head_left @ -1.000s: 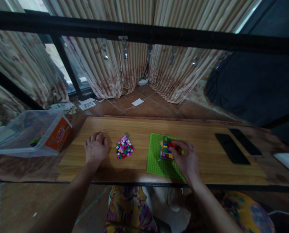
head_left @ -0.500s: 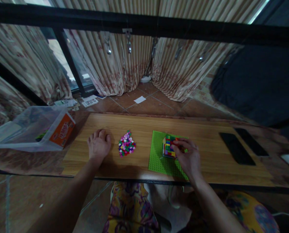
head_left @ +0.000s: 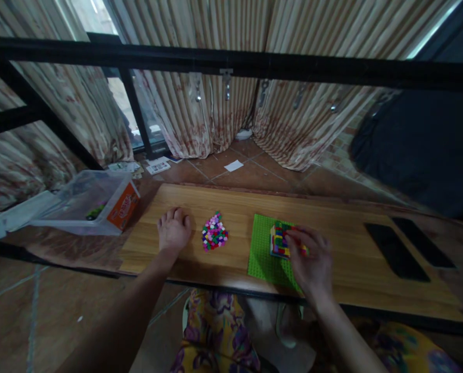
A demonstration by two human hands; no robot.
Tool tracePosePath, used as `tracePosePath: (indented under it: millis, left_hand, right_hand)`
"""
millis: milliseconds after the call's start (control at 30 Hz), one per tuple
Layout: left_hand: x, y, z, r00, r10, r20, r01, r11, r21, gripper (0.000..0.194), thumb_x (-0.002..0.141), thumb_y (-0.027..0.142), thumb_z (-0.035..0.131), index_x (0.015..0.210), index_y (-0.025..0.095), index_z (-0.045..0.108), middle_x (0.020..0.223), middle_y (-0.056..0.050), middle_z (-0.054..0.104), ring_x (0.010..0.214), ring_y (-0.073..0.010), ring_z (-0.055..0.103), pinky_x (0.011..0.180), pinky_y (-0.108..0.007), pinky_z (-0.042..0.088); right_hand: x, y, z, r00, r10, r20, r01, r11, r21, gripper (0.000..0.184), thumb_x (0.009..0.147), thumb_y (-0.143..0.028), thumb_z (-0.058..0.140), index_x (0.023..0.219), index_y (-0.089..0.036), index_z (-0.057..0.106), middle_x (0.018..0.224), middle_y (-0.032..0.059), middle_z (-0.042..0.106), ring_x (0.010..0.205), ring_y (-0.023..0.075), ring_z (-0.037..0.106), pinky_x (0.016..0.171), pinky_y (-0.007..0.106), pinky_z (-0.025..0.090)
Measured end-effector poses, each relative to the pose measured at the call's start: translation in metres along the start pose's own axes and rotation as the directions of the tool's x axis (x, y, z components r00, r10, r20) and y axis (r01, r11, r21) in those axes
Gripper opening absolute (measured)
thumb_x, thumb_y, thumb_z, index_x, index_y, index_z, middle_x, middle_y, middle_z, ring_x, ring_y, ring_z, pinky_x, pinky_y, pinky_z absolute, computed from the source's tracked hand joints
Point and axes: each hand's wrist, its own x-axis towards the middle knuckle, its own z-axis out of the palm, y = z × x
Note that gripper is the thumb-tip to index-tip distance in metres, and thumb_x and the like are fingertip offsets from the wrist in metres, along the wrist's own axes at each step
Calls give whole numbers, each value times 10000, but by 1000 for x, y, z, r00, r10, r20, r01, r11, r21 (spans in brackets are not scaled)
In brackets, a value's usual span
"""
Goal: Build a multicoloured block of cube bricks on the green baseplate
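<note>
My left hand point(head_left: 173, 231) lies knuckles-up on the wooden tabletop point(head_left: 235, 204), fingers curled under, holding nothing visible, just left of a small heap of coloured bricks point(head_left: 214, 238). A green baseplate point(head_left: 263, 256) lies right of the heap. On it stands a multicoloured brick block point(head_left: 278, 240). My right hand point(head_left: 312, 259) covers the block's right side, with its fingertips pressed against the block's top.
A clear plastic tub point(head_left: 81, 202) with an orange label stands at the left end of the table. Two dark phones point(head_left: 394, 243) point(head_left: 423, 234) lie flat at the right. A black metal bar point(head_left: 231, 59) crosses above, with curtains and tiled floor behind.
The camera has swung left and down, so everything sits further right in view. My right hand stays on the brick block. My left hand stays resting beside the heap.
</note>
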Motion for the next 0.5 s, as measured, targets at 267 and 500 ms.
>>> tracePosePath:
  millis: [267,500]
  left_hand:
    - [-2,1,0,1000,-6,6,6,1000,-22,394,891,322,423,1203,149,592,1282,-140,578,1146,-320,506,957,-465,371]
    - [-1,0,0,1000,-14,24,14,1000,-21,399,882,330,440,1208,156,591,1283,-139,578,1141,-320,510,962,-466,369]
  right_hand:
    - [-24,-55,60,897,-203,394,147,975,169,208,912,-212,505,939,-249,707,943,50,683,921,217,586,839,368,471]
    - [-33,-58,102,887,-141,440,123,990,70,118,865,-262,586,896,-234,697,876,51,659,880,227,581,837,362,445]
